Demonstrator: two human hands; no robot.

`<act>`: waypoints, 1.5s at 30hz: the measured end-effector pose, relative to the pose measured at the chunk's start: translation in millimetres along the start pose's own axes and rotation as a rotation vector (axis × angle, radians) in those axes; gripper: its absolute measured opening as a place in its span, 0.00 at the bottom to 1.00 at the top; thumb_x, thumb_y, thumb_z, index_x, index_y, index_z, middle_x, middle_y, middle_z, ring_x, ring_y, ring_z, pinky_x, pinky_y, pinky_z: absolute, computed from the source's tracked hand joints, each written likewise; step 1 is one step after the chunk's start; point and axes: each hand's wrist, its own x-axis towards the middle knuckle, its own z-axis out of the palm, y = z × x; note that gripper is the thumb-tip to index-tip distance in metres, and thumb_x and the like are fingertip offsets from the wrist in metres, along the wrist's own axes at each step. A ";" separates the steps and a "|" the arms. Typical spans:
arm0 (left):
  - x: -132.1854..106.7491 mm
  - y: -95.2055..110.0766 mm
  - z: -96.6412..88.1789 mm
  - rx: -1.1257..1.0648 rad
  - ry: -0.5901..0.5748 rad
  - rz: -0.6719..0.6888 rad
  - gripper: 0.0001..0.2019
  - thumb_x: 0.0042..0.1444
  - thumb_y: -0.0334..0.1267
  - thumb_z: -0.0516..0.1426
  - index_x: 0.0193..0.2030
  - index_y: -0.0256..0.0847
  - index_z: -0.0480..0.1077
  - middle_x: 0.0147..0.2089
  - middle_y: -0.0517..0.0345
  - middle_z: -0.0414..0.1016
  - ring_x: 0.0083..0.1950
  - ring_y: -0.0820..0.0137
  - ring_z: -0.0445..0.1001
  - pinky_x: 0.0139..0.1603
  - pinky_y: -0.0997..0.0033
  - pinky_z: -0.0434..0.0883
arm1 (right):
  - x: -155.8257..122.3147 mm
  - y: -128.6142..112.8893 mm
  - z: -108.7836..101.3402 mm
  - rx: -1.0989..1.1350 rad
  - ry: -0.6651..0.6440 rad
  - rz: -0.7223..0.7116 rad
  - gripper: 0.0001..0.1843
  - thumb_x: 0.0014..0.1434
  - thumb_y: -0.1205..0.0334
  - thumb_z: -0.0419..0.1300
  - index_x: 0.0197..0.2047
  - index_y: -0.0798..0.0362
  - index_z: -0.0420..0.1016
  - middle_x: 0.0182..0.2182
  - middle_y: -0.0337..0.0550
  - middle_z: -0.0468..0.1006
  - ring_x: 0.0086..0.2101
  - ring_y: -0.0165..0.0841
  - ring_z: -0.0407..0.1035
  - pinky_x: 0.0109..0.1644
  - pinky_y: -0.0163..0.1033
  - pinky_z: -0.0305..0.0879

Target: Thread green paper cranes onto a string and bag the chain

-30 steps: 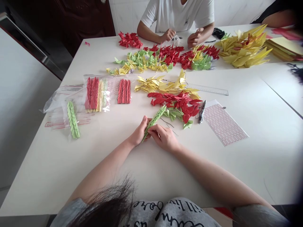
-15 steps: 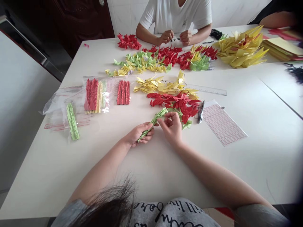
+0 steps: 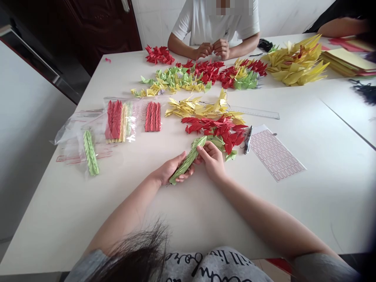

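Note:
My left hand [image 3: 170, 170] grips the lower end of a long green stack of folded paper pieces [image 3: 188, 158]. My right hand [image 3: 213, 158] pinches the same stack near its upper end. The stack lies slanted just above the white table [image 3: 188, 203]. Right behind my hands lie loose green folded pieces [image 3: 219, 141], a pile of red ones [image 3: 219, 127] and a pile of yellow ones [image 3: 199, 107].
Clear bags with red, yellow and green stacks [image 3: 117, 119] lie at the left, and a green stack [image 3: 90, 152] in another bag. A pen [image 3: 248, 139], a label sheet [image 3: 276, 152] and a ruler [image 3: 255, 112] lie at the right. A person in white [image 3: 214, 23] sits opposite behind mixed piles.
My right hand has moved from the stack's lower end up to its upper end. The green stack has turned flatter in my left hand. The person opposite has brought both hands together.

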 end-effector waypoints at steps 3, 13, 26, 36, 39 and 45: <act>-2.5 -0.3 2.3 0.087 0.038 0.013 0.20 0.60 0.56 0.55 0.44 0.39 0.65 0.28 0.65 0.59 0.18 0.84 0.50 0.16 0.85 0.50 | 0.0 -0.2 0.0 -0.017 -0.035 0.028 0.20 0.54 0.46 0.67 0.34 0.52 0.66 0.22 0.32 0.68 0.20 0.26 0.63 0.25 0.34 0.61; -7.5 6.1 -6.5 0.038 -0.149 -0.120 0.21 0.64 0.55 0.47 0.39 0.37 0.66 0.24 0.66 0.56 0.14 0.83 0.46 0.10 0.81 0.47 | 4.4 -5.6 -8.3 0.250 -0.250 0.169 0.24 0.49 0.48 0.71 0.47 0.45 0.72 0.42 0.39 0.75 0.29 0.26 0.66 0.29 0.32 0.62; -13.2 6.9 -16.3 0.114 -0.155 -0.043 0.15 0.61 0.47 0.57 0.45 0.37 0.68 0.25 0.66 0.55 0.17 0.83 0.50 0.16 0.81 0.49 | 10.6 2.0 -18.4 0.102 -0.491 0.093 0.23 0.57 0.47 0.65 0.50 0.50 0.72 0.44 0.48 0.78 0.28 0.31 0.71 0.36 0.42 0.71; 7.8 4.1 -13.6 -0.276 0.317 0.376 0.17 0.66 0.46 0.48 0.40 0.35 0.71 0.31 0.54 0.70 0.29 0.74 0.70 0.28 0.78 0.66 | -6.8 2.2 -8.7 -0.695 -0.332 -0.638 0.15 0.68 0.62 0.53 0.57 0.48 0.66 0.26 0.36 0.68 0.25 0.28 0.62 0.32 0.34 0.62; 9.8 5.4 -13.3 -0.348 0.391 0.407 0.19 0.68 0.43 0.45 0.39 0.34 0.71 0.28 0.55 0.68 0.25 0.76 0.66 0.26 0.78 0.65 | -12.4 -0.2 -4.8 -0.816 -0.611 -0.866 0.15 0.68 0.68 0.50 0.54 0.52 0.72 0.21 0.34 0.67 0.21 0.28 0.60 0.29 0.34 0.58; 10.5 2.6 -15.1 -0.324 0.397 0.427 0.17 0.67 0.43 0.47 0.39 0.34 0.71 0.28 0.56 0.67 0.25 0.76 0.65 0.27 0.79 0.65 | -15.0 3.1 -2.4 -0.964 -0.685 -0.857 0.16 0.70 0.66 0.48 0.53 0.54 0.74 0.22 0.37 0.73 0.21 0.28 0.63 0.28 0.35 0.56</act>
